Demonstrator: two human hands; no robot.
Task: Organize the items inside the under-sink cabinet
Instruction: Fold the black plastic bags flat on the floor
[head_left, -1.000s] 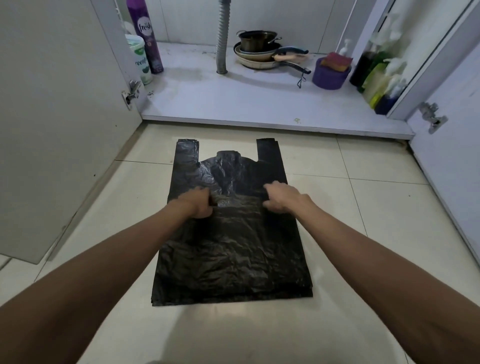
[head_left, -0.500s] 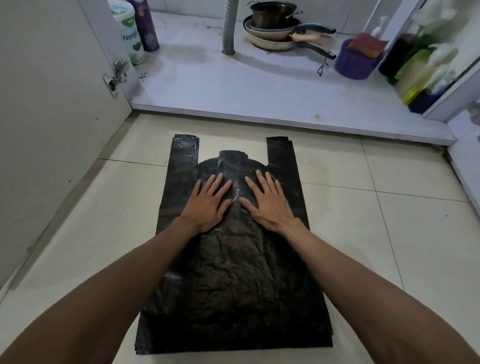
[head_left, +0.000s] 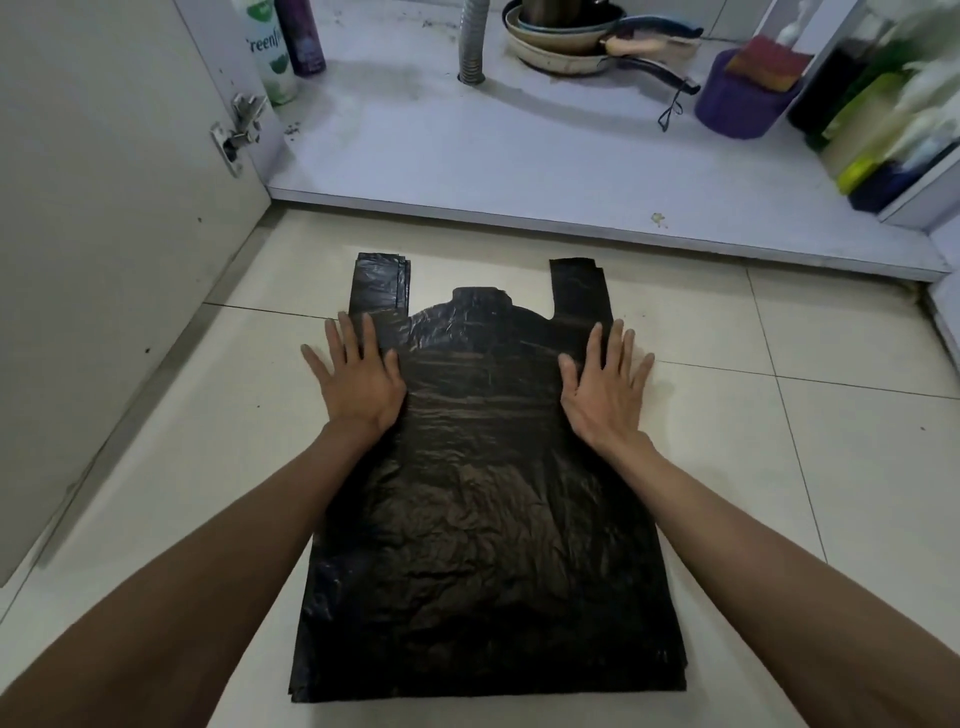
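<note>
Hands (head_left: 358, 387) (head_left: 605, 395) wider on bag (head_left: 483, 509); "Green…" bottle (head_left: 270, 54)

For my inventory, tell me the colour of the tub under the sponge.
The tub is purple, seen best in the head view.

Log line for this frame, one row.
black plastic bag: flat on floor | left hand: open, pressing its left edge | right hand: open, pressing its right edge

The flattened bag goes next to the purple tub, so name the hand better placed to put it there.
Right, probably. The right hand lies flat on the black bag's right edge, and the purple tub stands at the cabinet's right rear. The left hand would have to cross over.
</note>
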